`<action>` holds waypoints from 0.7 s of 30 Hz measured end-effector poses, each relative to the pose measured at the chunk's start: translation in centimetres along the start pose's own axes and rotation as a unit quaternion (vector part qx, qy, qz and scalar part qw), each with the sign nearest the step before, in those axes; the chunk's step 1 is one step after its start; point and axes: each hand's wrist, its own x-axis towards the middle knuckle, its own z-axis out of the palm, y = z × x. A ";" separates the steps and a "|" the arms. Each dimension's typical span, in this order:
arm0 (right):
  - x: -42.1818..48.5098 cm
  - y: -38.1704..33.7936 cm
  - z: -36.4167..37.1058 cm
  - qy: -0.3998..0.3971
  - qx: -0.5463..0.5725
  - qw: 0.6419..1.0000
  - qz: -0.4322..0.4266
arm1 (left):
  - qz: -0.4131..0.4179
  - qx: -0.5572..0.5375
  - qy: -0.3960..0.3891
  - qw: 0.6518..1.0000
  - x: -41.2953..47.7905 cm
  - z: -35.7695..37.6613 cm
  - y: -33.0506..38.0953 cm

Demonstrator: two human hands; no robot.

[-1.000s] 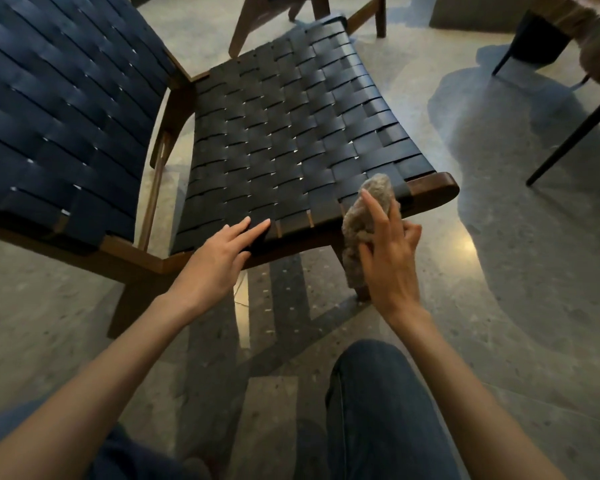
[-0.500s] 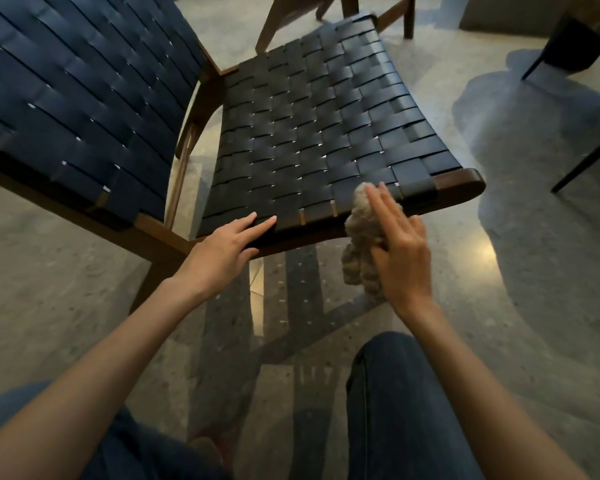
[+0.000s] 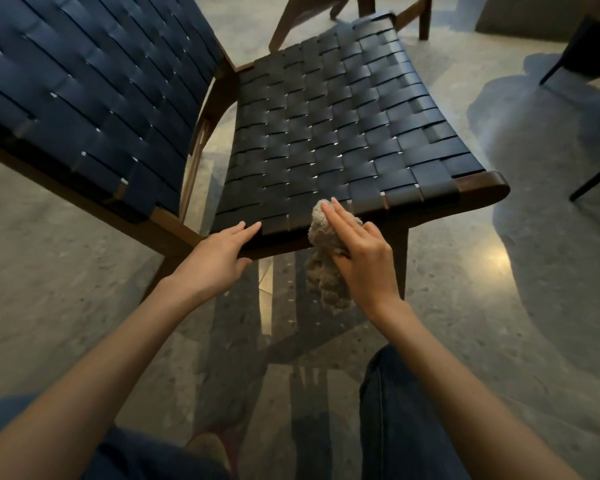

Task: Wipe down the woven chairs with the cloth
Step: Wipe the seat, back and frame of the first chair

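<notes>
The right hand [image 3: 364,261] holds the crumpled beige terry cloth [image 3: 321,278] on the front edge of the dark woven-strap chair [image 3: 326,133], its thumb buried in the folds. The left hand [image 3: 215,261] lies flat alongside, and the chair back is cropped at upper left.

One low chair of dark woven straps on a brown wooden frame [image 3: 326,133]. One crumpled beige terry cloth [image 3: 323,271]. Two bare hands: one left hand [image 3: 219,258], one right hand [image 3: 364,261]. Two legs in blue denim [image 3: 395,410]. One further brown wooden chair [image 3: 284,22], partly in view. Two thin black furniture legs [image 3: 594,180]. One grey speckled floor [image 3: 84,271]
</notes>
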 end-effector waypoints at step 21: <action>3.9 -9.0 8.2 -0.180 0.131 0.975 0.015 | -0.267 -0.456 -0.001 0.849 -2.9 3.2 -6.9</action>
